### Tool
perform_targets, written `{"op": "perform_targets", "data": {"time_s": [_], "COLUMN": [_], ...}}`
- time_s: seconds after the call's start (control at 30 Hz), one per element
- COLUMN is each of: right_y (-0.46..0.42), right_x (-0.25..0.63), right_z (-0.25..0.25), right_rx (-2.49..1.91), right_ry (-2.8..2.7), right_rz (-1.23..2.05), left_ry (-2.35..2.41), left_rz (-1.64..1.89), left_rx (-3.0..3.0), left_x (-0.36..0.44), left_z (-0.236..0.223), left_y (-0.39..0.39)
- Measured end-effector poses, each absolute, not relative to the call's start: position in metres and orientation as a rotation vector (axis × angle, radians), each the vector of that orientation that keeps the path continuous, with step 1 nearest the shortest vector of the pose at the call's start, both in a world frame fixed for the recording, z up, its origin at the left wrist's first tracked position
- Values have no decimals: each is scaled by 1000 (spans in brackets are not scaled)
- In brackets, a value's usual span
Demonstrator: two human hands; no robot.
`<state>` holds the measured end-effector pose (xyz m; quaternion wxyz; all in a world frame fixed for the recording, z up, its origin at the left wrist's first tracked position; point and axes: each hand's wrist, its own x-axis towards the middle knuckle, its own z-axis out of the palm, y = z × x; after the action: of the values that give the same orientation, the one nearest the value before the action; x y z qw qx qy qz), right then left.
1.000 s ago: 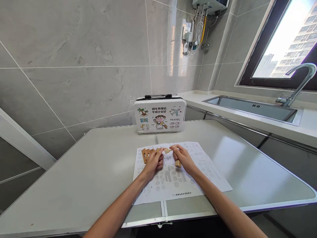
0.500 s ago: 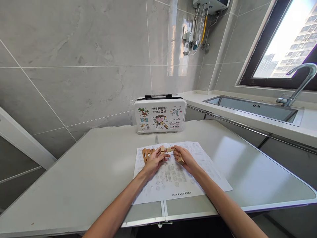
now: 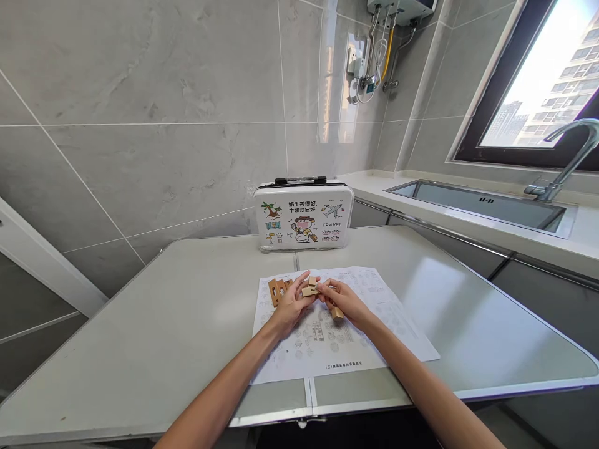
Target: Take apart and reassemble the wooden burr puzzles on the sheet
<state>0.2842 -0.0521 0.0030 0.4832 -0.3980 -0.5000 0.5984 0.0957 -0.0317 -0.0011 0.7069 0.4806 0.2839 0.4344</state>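
Observation:
My left hand (image 3: 291,304) and my right hand (image 3: 340,300) meet over a printed instruction sheet (image 3: 327,340) on the grey table (image 3: 163,337). Both pinch small notched wooden puzzle pieces. The left fingers close on a light piece (image 3: 309,289) held between the two hands. My right hand grips another wooden piece (image 3: 337,313), whose end pokes out below the palm. Several more brown wooden pieces (image 3: 276,289) lie on the sheet just left of my left hand.
A white cartoon-printed case (image 3: 303,217) with a black handle stands at the table's back edge against the tiled wall. To the right run a counter with a steel sink (image 3: 482,202) and a tap (image 3: 568,156) under a window. A water heater's pipes (image 3: 374,62) hang on the wall.
My hands have drawn closer together. The piece in the left fingers now touches the right fingers. The piece in my right hand has tilted and dropped slightly.

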Motion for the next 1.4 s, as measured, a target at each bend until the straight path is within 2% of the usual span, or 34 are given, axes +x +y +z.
{"op": "perform_targets", "data": {"time_s": [0.2,0.73,1.03,1.4], "right_y": [-51,-55,-58,-53], "right_x": [282,284,282,282], "right_z": [0,10,14,5], "right_rx": [-1002,-1003,-994,-983], "right_ry": [-1223,-1089,-1159,-1070], "right_rz": [1446,1661,1585,1688], "left_ry": [598,718,714,743], "left_rz": [1049,1133,1126,1109], "left_rx": [1229,1428,1358,1369], "left_x": [99,105,102,103], "left_z": [-3,9,12,16], "left_y": [-32,-43,-38,-43]}}
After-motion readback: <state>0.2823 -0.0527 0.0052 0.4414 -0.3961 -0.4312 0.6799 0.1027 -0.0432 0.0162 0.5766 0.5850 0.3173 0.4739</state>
